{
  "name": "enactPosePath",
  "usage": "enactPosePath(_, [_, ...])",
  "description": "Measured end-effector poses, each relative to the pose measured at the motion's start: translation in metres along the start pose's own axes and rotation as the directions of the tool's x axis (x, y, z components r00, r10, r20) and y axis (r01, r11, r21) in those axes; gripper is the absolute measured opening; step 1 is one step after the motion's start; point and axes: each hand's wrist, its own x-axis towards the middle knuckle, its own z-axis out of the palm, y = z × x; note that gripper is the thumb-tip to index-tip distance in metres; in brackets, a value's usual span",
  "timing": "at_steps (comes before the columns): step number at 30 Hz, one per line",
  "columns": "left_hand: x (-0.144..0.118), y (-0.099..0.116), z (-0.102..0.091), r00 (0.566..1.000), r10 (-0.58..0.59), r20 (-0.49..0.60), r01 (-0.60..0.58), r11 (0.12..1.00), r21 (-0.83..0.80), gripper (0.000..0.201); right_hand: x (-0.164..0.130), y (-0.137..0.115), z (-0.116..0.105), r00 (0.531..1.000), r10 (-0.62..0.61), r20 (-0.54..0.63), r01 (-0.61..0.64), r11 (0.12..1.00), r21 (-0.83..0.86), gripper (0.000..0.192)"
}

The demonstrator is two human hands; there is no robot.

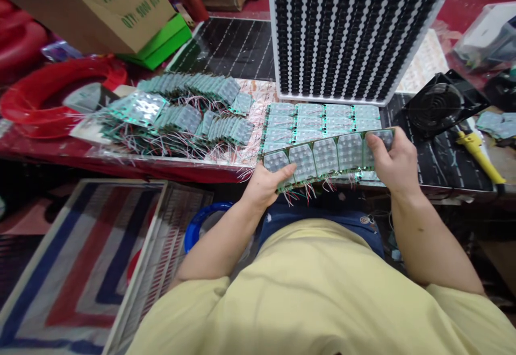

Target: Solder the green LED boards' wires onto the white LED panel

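A strip of joined circuit boards (325, 157) with clear bumpy faces is stretched between my two hands, tilted, its right end higher. My left hand (266, 182) is closed on the left end, thumb across the face. At the right end my right hand (391, 156) grips it, thumb on top and fingers behind. Thin red and white wires hang from the lower edge. Behind and below the strip, more circuit board panels (310, 121) lie in rows on the table, partly hidden by it.
Stacked wired boards (181, 116) fill the table's left side. A white-framed tray (330, 38) of black parts stands upright behind. A black fan (441, 102) and a yellow-handled tool (481, 156) lie right. Far left are a red ring-shaped coil (24, 94) and a carton (124, 8).
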Motion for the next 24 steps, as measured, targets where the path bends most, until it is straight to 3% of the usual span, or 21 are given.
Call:
enactPosePath(2, [-0.001, -0.004, 0.004, 0.999, 0.032, -0.040, -0.032, 0.999, 0.006, 0.059, -0.002, -0.003, 0.003, 0.992, -0.049, -0.117, 0.031, 0.988, -0.151, 0.043])
enactPosePath(4, [-0.001, -0.005, 0.008, 0.995, 0.074, -0.073, -0.072, 0.997, 0.029, 0.054, -0.001, -0.003, 0.004, 0.988, -0.071, -0.136, 0.045, 0.981, -0.187, 0.039])
enactPosePath(8, [0.004, 0.000, 0.009, 0.992, 0.068, -0.103, -0.068, 0.998, 0.003, 0.057, 0.007, -0.003, -0.008, 0.988, 0.083, -0.132, -0.071, 0.993, 0.094, 0.043])
enactPosePath(10, [0.007, 0.002, 0.010, 0.997, 0.039, -0.072, -0.041, 0.999, -0.031, 0.063, 0.008, -0.006, -0.014, 0.991, 0.130, -0.020, -0.122, 0.965, 0.232, 0.048])
enactPosePath(13, [0.005, 0.003, 0.016, 1.000, 0.015, -0.005, -0.015, 0.999, -0.044, 0.066, 0.009, -0.010, -0.010, 0.993, -0.066, 0.095, 0.044, 0.975, 0.216, 0.049])
enactPosePath(16, [-0.001, 0.003, 0.022, 0.999, 0.027, 0.021, -0.026, 0.999, -0.036, 0.059, 0.012, -0.004, 0.003, 0.973, -0.229, 0.003, 0.224, 0.954, 0.199, 0.053])
enactPosePath(17, [-0.003, 0.002, 0.024, 0.999, 0.038, 0.019, -0.038, 0.999, -0.031, 0.056, 0.014, -0.001, 0.007, 0.976, -0.216, -0.002, 0.210, 0.948, 0.239, 0.060])
enactPosePath(19, [-0.007, -0.001, 0.027, 0.999, 0.050, 0.002, -0.050, 0.999, -0.019, 0.052, 0.017, 0.002, 0.011, 0.985, -0.146, 0.093, 0.113, 0.951, 0.288, 0.073])
enactPosePath(21, [-0.009, -0.007, 0.030, 0.997, 0.056, -0.049, -0.057, 0.998, -0.016, 0.049, 0.017, -0.001, 0.012, 0.981, -0.071, 0.179, 0.039, 0.983, 0.179, 0.073])
enactPosePath(24, [-0.010, -0.019, 0.037, 0.982, 0.090, -0.166, -0.097, 0.995, -0.038, 0.048, 0.013, -0.013, 0.014, 0.997, -0.049, 0.057, 0.053, 0.996, -0.073, 0.066])
